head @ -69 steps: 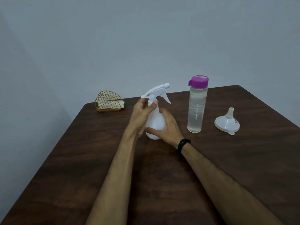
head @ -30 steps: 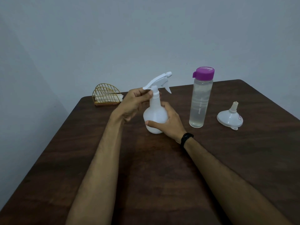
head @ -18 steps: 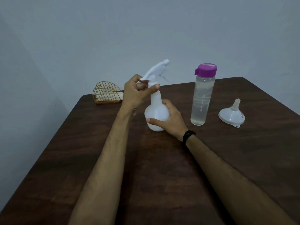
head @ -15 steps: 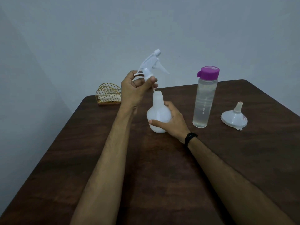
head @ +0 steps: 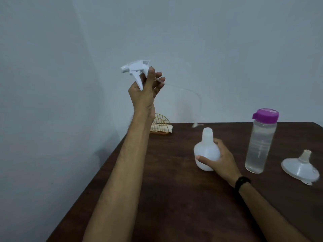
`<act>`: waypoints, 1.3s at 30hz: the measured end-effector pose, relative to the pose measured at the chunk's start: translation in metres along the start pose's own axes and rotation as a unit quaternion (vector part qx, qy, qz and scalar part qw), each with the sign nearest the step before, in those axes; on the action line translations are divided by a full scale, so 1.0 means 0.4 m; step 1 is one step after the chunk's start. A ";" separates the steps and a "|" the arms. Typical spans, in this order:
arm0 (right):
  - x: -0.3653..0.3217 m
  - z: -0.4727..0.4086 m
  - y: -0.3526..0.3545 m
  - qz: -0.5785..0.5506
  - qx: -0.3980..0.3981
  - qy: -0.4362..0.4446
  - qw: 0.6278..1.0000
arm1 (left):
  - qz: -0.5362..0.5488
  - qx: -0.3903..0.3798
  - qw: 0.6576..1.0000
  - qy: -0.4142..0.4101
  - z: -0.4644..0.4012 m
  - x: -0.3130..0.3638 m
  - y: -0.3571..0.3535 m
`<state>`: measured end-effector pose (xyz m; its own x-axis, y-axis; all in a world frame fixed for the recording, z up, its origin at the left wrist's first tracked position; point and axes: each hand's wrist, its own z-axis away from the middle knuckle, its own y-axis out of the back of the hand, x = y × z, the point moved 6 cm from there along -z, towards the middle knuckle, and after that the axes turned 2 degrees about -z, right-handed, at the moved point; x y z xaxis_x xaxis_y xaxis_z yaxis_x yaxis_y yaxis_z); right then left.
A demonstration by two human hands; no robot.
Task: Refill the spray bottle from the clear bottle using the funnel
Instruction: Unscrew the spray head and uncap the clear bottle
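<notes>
**Now uncapped: spray bottle held, trigger head aloft**

Nearest, on the dark wooden table (head: 174, 206): right hand (head: 222, 161), black band (head: 242, 182) at the wrist, fingers and thumb curled round the white spray bottle (head: 207, 154). Upright on the table, neck open. Just right of it, the clear bottle (head: 261, 142), standing, purple lid on, holding clear liquid. Further right, the white funnel (head: 300, 167), wide mouth down, spout up, apart from both bottles. Higher and to the left, left hand (head: 145, 89) raised, pinching the white trigger head (head: 135, 69), nozzle pointing left. Trailing from it, the thin dip tube (head: 195, 95), arcing right and down, tip just above the open neck. Farthest back, by the wall: a gold wire holder (head: 161, 124), partly behind the left forearm.
</notes>
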<state>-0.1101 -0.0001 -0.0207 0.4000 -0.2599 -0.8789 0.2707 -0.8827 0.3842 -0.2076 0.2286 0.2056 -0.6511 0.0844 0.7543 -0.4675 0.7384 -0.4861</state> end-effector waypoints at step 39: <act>-0.029 0.030 -0.009 -0.002 0.019 0.042 0.999 | -0.544 -0.025 0.837 0.056 0.265 -0.352 0.096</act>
<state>-0.1264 0.0013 -0.0154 0.4714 -0.2248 -0.8528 0.2385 -0.8984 0.3687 -0.1970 0.1743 0.0339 0.2045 -0.5965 0.7761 -0.7195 0.4459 0.5324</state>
